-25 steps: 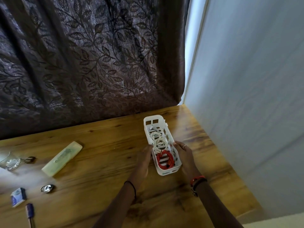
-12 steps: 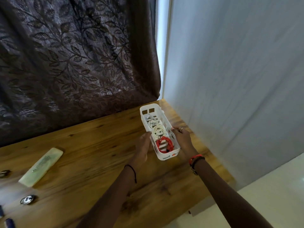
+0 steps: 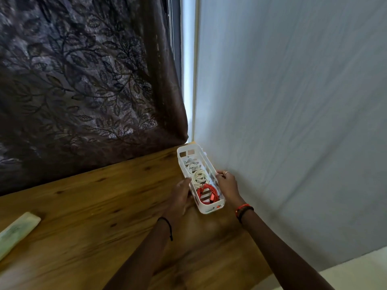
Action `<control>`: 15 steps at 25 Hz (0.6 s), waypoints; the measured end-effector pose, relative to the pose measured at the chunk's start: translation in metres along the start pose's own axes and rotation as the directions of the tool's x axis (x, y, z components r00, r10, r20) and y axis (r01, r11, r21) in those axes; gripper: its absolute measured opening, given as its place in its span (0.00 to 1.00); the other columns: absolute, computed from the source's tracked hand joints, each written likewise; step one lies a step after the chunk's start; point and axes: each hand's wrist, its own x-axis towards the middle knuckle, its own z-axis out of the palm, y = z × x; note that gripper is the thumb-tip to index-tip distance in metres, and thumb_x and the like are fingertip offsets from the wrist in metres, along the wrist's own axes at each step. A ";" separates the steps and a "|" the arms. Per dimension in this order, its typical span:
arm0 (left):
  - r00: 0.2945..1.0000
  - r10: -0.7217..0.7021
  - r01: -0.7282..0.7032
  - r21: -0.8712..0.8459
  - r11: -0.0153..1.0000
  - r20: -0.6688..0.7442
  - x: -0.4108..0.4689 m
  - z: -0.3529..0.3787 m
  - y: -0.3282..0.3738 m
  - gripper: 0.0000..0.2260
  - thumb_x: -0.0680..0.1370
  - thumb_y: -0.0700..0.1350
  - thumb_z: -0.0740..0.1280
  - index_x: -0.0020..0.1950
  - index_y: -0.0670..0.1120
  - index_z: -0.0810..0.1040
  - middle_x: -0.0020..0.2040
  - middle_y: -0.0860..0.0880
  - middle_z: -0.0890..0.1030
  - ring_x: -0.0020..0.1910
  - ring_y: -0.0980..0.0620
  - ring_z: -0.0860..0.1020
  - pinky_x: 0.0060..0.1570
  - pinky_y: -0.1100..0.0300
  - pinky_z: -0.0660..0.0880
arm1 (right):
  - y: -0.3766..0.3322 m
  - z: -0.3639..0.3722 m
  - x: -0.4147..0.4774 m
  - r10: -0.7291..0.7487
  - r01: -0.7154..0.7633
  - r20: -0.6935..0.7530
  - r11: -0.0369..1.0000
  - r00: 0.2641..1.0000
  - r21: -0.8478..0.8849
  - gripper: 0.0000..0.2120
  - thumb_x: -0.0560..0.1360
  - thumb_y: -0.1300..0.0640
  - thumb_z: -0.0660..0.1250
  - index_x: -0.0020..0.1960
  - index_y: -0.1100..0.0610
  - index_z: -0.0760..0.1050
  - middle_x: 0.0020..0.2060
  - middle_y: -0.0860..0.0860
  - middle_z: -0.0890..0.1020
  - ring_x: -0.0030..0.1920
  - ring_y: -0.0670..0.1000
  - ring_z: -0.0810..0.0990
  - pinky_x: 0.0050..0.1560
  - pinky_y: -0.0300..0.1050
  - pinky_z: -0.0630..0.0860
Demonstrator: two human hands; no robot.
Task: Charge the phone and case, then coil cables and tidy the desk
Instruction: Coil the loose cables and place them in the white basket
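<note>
A wooden desk [image 3: 88, 206] runs into a corner, with a dark leaf-patterned curtain [image 3: 83, 80] behind it and a pale wall [image 3: 293, 122] along its right edge. A strip of daylight shows between the two. In that corner a white slotted basket [image 3: 209, 209] lies lengthwise, its far end just beside the wall. It holds coiled white cables [image 3: 199, 176] in the middle and far part and a coiled red cable [image 3: 207, 192] at the near end. The coiling therefore looks done, and this seems to be the putting-away step. The right hand [image 3: 227, 185] has its fingers curled over the right long rim. The left hand [image 3: 181, 197] lies against the left long wall with its thumb at the rim, but whether its fingers hook underneath cannot be told. A hand on each side probably keeps the narrow basket level so the coils stay put. I cannot tell whether it rests on the wood or sits just above it. The wall leaves little room for the right hand's knuckles. A pale green case [image 3: 16, 229] lies well apart at the left edge, perhaps yet to be tidied. No phone is in view.
</note>
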 end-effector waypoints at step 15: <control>0.993 0.018 -0.016 0.018 1.000 -0.115 0.066 0.018 -0.025 0.15 0.79 0.52 0.59 0.57 0.46 0.79 0.51 0.42 0.83 0.45 0.46 0.81 0.43 0.56 0.76 | 0.024 0.016 0.027 -0.535 0.449 -0.013 0.723 0.845 -0.525 0.18 0.73 0.70 0.61 0.62 0.65 0.74 0.58 0.60 0.78 0.60 0.57 0.76 0.60 0.52 0.77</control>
